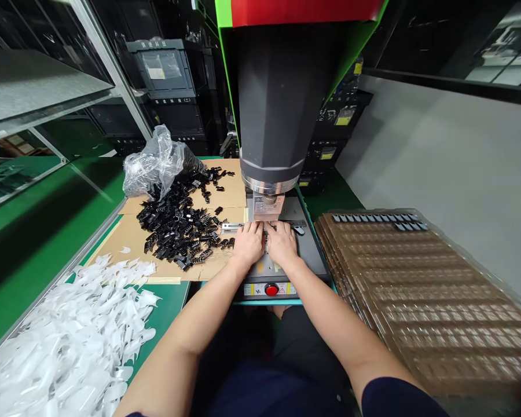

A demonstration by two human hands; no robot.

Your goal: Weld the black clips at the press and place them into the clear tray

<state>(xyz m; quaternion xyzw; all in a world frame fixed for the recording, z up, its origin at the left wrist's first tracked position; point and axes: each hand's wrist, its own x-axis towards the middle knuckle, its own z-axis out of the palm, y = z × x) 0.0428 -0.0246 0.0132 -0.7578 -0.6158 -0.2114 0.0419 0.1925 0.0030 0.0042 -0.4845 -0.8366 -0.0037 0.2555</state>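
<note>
Both hands work side by side at the metal fixture bar [231,228] on the dark machine bed, just below the machine head [271,104]. My left hand [249,242] has its fingers bent and close together at the bar. My right hand [281,243] mirrors it, with the thumbs and index fingers nearly meeting in the middle. Whatever lies under the fingertips is hidden by the hands. Close to the right fingertips is a small dark clip-like part [300,230]. A clear labelled block [267,205] hangs from the head right behind the fingers.
Small black plastic parts [180,223] are heaped on cardboard [132,229] at left, with a clear plastic bag [158,165] behind. White film pieces [65,330] pile up nearer. A red button [271,289] is on the machine's front. Stacked brown trays [386,272] stand at right, the top one holding several parts.
</note>
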